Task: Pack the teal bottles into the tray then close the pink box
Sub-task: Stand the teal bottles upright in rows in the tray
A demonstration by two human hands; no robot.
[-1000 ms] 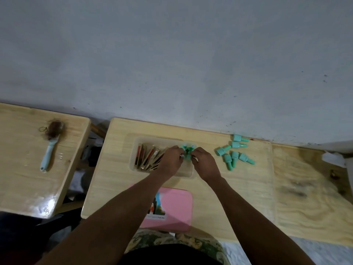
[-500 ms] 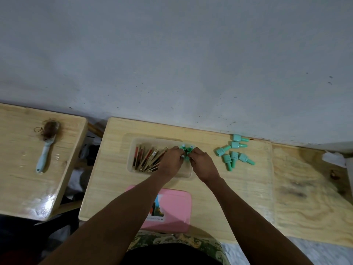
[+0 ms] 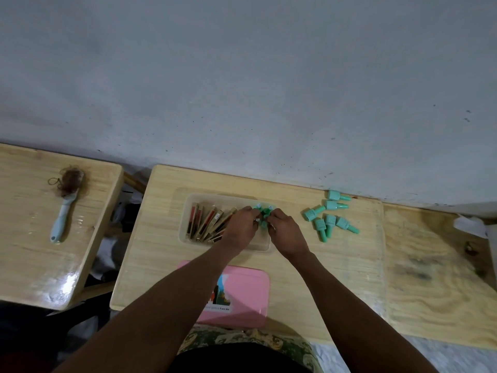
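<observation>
A clear plastic tray (image 3: 185, 219) sits on the middle wooden table, with several red-and-gold sticks (image 3: 208, 222) in its left half. Both hands meet over its right half. My left hand (image 3: 242, 228) and my right hand (image 3: 286, 234) pinch a small cluster of teal bottles (image 3: 263, 214) standing in the tray. Several more teal bottles (image 3: 329, 218) lie loose on the table to the right of the tray. The pink box lid (image 3: 244, 294) lies flat near the table's front edge, under my left forearm.
A blue hairbrush (image 3: 66, 205) full of hair lies on a separate table at the left, with a gap between the two tables. A rough plywood board (image 3: 435, 273) adjoins on the right. The grey wall (image 3: 242, 90) runs close behind.
Both hands have stayed over the tray's right half, shifting their fingers slightly on the teal bottles. The loose bottles at the right have not moved.
</observation>
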